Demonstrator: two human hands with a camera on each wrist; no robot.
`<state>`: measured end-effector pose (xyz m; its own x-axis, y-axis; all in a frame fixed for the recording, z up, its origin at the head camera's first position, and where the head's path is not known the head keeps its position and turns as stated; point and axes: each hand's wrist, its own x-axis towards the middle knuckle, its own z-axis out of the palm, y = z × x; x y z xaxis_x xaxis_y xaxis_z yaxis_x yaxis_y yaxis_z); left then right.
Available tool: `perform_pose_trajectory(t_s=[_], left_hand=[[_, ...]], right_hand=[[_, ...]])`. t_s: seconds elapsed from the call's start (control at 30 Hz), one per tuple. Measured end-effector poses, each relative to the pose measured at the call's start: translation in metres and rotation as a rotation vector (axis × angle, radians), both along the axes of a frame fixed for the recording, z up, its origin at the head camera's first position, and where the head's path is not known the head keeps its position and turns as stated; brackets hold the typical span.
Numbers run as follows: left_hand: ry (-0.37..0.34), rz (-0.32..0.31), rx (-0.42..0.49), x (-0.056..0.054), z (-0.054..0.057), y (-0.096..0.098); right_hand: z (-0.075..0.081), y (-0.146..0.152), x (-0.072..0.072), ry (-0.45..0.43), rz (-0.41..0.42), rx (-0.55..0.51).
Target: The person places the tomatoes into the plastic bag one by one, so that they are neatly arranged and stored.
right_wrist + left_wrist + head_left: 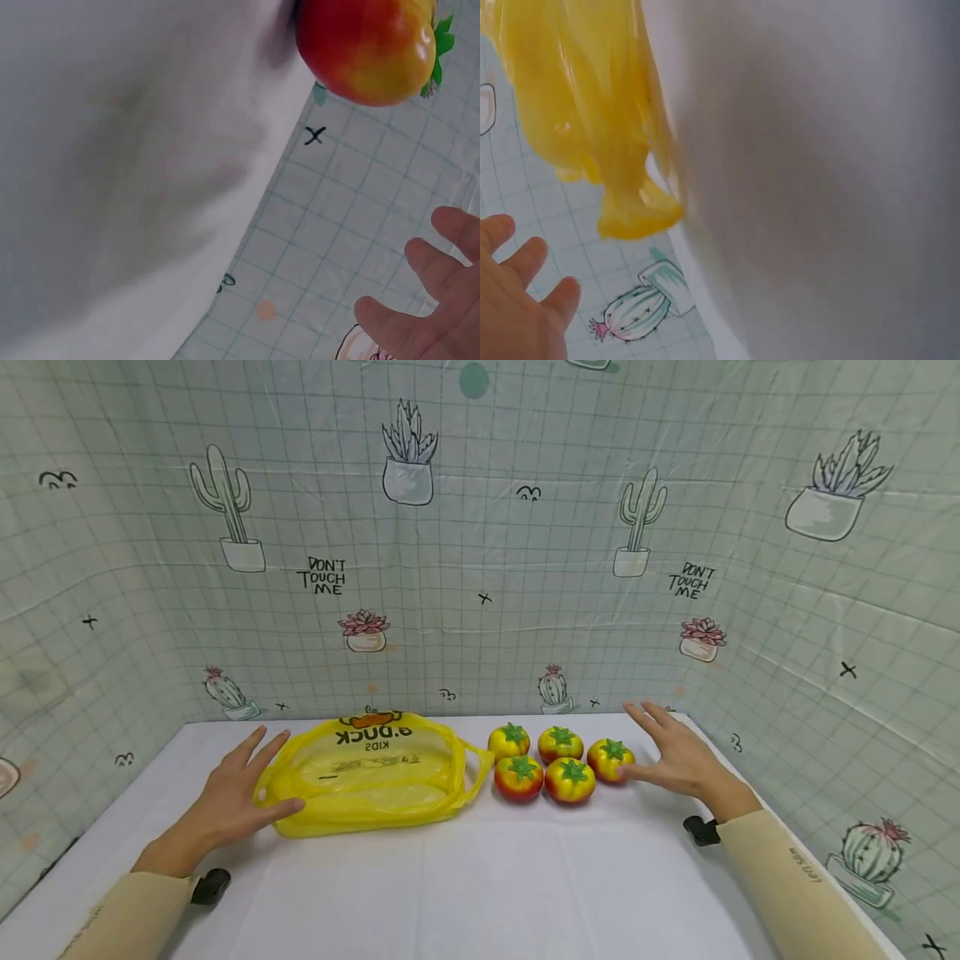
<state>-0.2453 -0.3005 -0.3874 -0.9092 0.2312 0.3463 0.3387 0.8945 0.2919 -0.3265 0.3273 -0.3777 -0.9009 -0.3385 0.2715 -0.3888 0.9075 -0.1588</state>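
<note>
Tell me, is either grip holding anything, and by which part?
Nothing is held: the left grip is spread beside the bag, the right grip spread near the fruit.

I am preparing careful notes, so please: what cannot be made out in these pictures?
Head view: small print on the yellow bag, too small to read.
Head view: part of the bag, hidden behind the left hand.
Right wrist: one fruit, cut off by the upper edge.
Right wrist: the right hand, cut off by the right edge.
</note>
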Motion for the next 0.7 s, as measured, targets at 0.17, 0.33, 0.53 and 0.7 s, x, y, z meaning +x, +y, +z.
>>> perform_pose_trajectory(t_s=[0.17,0.33,0.53,0.7], left_hand=[[-0.084,0.01,0.062,-0.002,0.0,0.005],[-0.151,0.021,0.096,-0.005,0.004,0.012],[-0.219,0.017,0.177,-0.01,0.006,0.018],[-0.246,0.058,0.176,-0.016,0.007,0.019]], right_hand=[[-0.004,-0.007,0.001,-0.062,-0.001,-0.068],[-0.008,-0.01,0.0,-0.111,0.032,-0.156],[-0.013,-0.015,-0.003,-0.161,0.069,-0.215],[-0.015,-0.018,-0.004,-0.209,0.067,-0.244]])
